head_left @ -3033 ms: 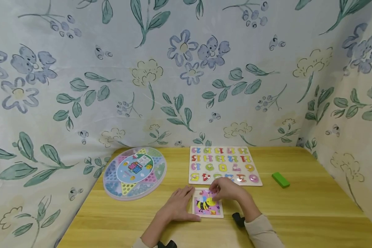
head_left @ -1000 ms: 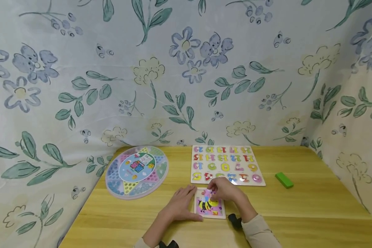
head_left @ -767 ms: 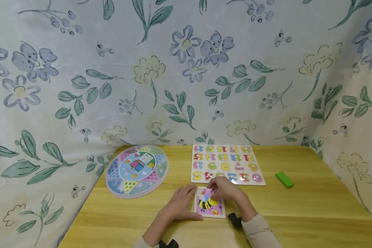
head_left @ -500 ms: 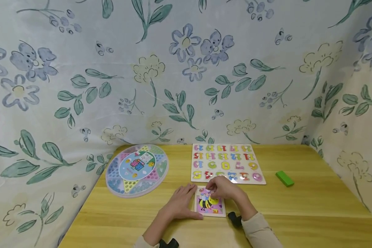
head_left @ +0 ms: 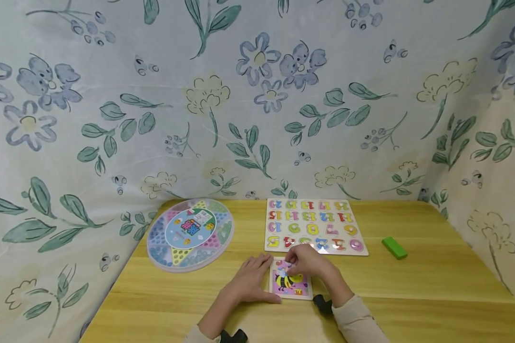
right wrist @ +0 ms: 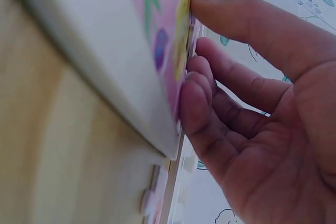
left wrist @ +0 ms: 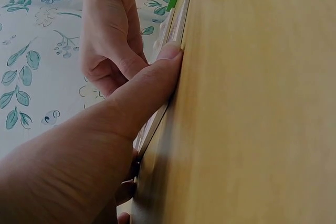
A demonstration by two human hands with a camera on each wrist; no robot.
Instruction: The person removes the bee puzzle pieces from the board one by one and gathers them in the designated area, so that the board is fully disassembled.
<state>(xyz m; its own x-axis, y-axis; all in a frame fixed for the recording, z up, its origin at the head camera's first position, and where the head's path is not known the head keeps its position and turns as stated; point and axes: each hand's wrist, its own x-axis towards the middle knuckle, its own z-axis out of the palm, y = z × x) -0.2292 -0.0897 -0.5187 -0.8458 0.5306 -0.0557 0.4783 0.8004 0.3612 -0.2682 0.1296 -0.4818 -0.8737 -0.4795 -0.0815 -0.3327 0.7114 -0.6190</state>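
A small square bee puzzle (head_left: 298, 286) with a pale wooden rim and pink ground lies flat on the table. My left hand (head_left: 250, 282) braces it along the left side, thumb at the near edge, fingers by the far left corner. In the left wrist view the left thumb (left wrist: 152, 80) presses the board's edge. Over the upper right of the picture, my right hand (head_left: 311, 262) bends its thumb and fingers onto a puzzle piece (head_left: 282, 272) near the bee's pale blue wing. That hand hides much of the piece. In the right wrist view the right thumb (right wrist: 231, 17) touches the yellow part.
Just behind is a number puzzle board (head_left: 312, 228) with colourful digits. A round Chinese checkers set (head_left: 190, 236) stands back left. To the right lies a green block (head_left: 394, 247). Floral cloth (head_left: 257, 119) closes off the back of the wooden table (head_left: 163, 305).
The right fingers have shifted slightly left over the bee, from beside its head toward the wing. The wing piece looks paler and slightly moved. The left hand keeps its place on the board.
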